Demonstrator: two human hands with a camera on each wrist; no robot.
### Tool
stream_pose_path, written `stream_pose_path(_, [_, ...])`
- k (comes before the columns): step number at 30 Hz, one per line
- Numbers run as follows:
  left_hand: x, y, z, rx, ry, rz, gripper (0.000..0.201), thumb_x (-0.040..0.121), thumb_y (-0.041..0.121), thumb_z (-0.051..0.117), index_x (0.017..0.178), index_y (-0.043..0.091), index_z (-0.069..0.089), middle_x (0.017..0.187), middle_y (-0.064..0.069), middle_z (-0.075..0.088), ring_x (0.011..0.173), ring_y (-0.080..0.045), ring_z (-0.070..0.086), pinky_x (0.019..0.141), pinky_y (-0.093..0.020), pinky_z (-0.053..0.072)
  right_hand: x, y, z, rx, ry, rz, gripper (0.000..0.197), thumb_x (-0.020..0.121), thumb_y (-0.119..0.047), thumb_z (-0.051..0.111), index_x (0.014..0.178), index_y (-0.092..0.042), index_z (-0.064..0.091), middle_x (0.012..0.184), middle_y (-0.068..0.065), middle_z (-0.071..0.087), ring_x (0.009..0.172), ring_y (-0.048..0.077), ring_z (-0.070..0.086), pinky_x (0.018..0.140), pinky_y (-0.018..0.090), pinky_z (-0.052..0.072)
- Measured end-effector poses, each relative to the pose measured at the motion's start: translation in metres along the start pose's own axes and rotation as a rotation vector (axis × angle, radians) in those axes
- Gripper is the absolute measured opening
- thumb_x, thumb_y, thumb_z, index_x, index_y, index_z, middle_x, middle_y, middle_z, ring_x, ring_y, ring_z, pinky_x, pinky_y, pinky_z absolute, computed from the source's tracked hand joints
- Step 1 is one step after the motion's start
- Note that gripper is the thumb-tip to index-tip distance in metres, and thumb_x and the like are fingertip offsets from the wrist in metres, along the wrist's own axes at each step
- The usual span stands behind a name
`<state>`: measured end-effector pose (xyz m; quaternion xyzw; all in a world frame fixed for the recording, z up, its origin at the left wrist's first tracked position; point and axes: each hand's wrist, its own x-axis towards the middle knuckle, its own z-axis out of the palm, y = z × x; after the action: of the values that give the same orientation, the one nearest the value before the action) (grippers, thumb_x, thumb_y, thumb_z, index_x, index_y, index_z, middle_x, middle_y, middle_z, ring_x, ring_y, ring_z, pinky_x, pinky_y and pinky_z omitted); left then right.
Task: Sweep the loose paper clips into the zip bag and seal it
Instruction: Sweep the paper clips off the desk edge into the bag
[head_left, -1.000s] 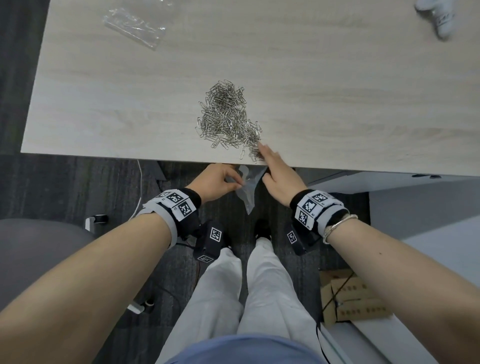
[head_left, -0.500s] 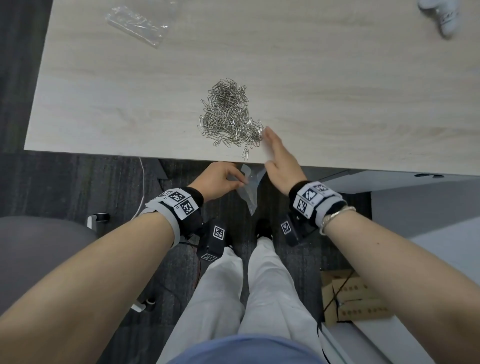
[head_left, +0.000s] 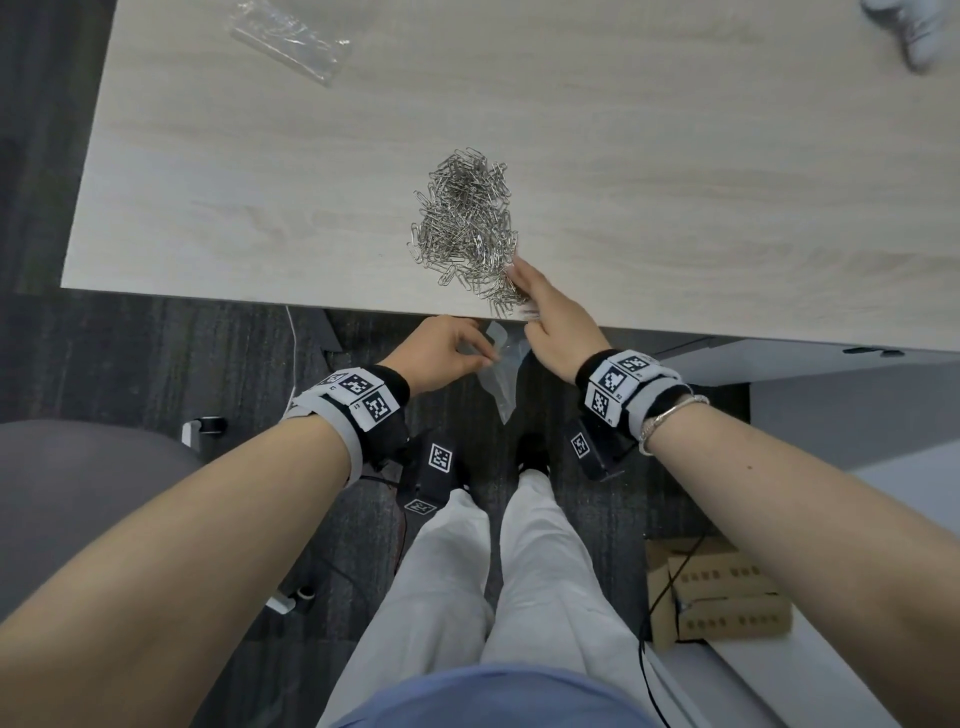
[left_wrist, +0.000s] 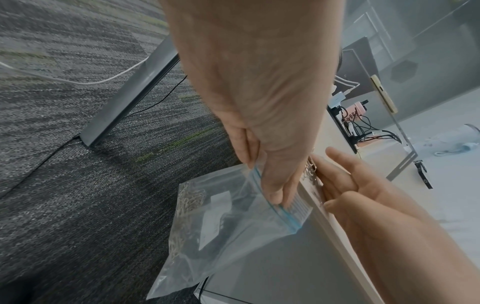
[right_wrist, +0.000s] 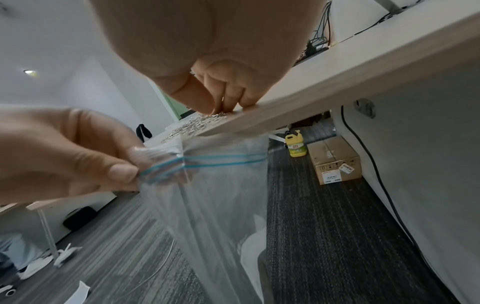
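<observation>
Table: light wood top, near edge facing the person. Paper clips in one dense heap near that edge, its tail reaching the lip.

Zip bag: clear, blue zip line, hanging below the table edge with its mouth just under the heap's tail. A few clips already sit in its bottom corner.

Left hand below the edge, thumb and fingers pinching the bag's rim beside the zip.

Right hand on the tabletop, fingers straight, flat against the heap's near side; holds nothing, as far as the head view shows.

Step in hand: sweeping, early; most clips remain on the table. Next: drag clips over the lip into the mouth, keeping it open and tight under the edge. Seal not yet done.
</observation>
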<state>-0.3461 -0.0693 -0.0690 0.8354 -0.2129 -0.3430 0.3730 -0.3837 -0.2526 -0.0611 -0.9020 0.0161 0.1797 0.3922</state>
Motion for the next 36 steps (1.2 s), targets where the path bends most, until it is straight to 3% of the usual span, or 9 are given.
stream_pose_path(5, [0.0, 0.002, -0.001, -0.022, -0.017, -0.011, 0.008, 0.082, 0.015, 0.07, 0.087, 0.018, 0.075, 0.086, 0.004, 0.065, 0.087, -0.012, 0.06, 0.085, -0.029, 0.049, -0.004, 0.002, 0.004, 0.063, 0.061, 0.012, 0.077, 0.082, 0.002, 0.036, 0.149, -0.022, 0.008, 0.155, 0.003, 0.025, 0.145, 0.02, 0.019, 0.117, 0.04, 0.023])
stream_pose_path(8, [-0.001, 0.002, 0.0, -0.027, -0.011, -0.015, 0.007, 0.081, 0.015, 0.071, 0.086, 0.018, 0.076, 0.088, 0.003, 0.066, 0.088, -0.013, 0.061, 0.087, -0.031, 0.048, -0.008, 0.006, -0.001, 0.061, 0.092, 0.085, 0.075, 0.085, 0.003, 0.034, 0.15, -0.022, 0.006, 0.157, -0.002, 0.019, 0.146, 0.024, 0.006, 0.119, 0.036, 0.016])
stream_pose_path(13, [-0.001, 0.003, 0.003, 0.004, -0.028, -0.026, 0.008, 0.082, 0.017, 0.071, 0.087, 0.018, 0.076, 0.093, -0.005, 0.068, 0.095, -0.02, 0.061, 0.093, -0.041, 0.048, -0.018, 0.017, -0.007, 0.045, 0.129, 0.116, 0.075, 0.085, 0.005, 0.033, 0.15, -0.021, 0.008, 0.157, -0.001, 0.02, 0.146, 0.023, 0.012, 0.119, 0.035, 0.017])
stream_pose_path(16, [-0.002, 0.005, 0.003, 0.001, -0.017, -0.041, 0.009, 0.083, 0.016, 0.07, 0.09, 0.017, 0.076, 0.101, -0.007, 0.069, 0.108, -0.021, 0.059, 0.098, -0.037, 0.045, -0.019, 0.014, -0.005, 0.0, 0.077, 0.128, 0.073, 0.086, 0.005, 0.033, 0.15, -0.021, 0.008, 0.158, -0.001, 0.016, 0.146, 0.024, 0.006, 0.115, 0.028, 0.01])
stream_pose_path(18, [-0.002, 0.007, 0.002, 0.002, -0.015, -0.039, 0.01, 0.083, 0.015, 0.07, 0.091, 0.015, 0.075, 0.096, 0.0, 0.067, 0.103, -0.018, 0.06, 0.096, -0.032, 0.045, -0.012, 0.008, -0.003, -0.005, 0.065, 0.122, 0.073, 0.086, 0.005, 0.033, 0.15, -0.021, 0.007, 0.158, 0.0, 0.016, 0.146, 0.025, 0.005, 0.116, 0.03, 0.011])
stream_pose_path(24, [-0.004, -0.001, -0.003, 0.003, 0.005, -0.056, 0.007, 0.082, 0.017, 0.071, 0.087, 0.018, 0.075, 0.092, 0.0, 0.068, 0.09, -0.017, 0.062, 0.086, -0.031, 0.049, 0.008, -0.009, 0.005, 0.005, 0.039, 0.046, 0.077, 0.082, 0.008, 0.034, 0.148, -0.024, 0.011, 0.152, 0.001, 0.032, 0.142, 0.02, 0.025, 0.113, 0.039, 0.031])
stream_pose_path(31, [-0.003, -0.003, 0.0, -0.055, 0.012, -0.053, 0.008, 0.082, 0.014, 0.07, 0.086, 0.018, 0.076, 0.088, 0.004, 0.066, 0.088, -0.012, 0.06, 0.086, -0.027, 0.047, -0.014, -0.013, 0.014, 0.039, -0.006, 0.042, 0.08, 0.082, 0.009, 0.037, 0.15, -0.023, 0.008, 0.152, -0.006, 0.032, 0.137, 0.014, 0.035, 0.109, 0.024, 0.028])
stream_pose_path(36, [-0.005, -0.001, -0.001, -0.06, 0.023, -0.042, 0.006, 0.082, 0.014, 0.071, 0.085, 0.016, 0.075, 0.083, 0.008, 0.064, 0.084, -0.009, 0.059, 0.087, -0.028, 0.047, -0.023, -0.018, 0.021, 0.12, -0.029, 0.019, 0.08, 0.081, 0.01, 0.036, 0.15, -0.021, 0.008, 0.15, 0.0, 0.036, 0.136, 0.018, 0.038, 0.11, 0.028, 0.03])
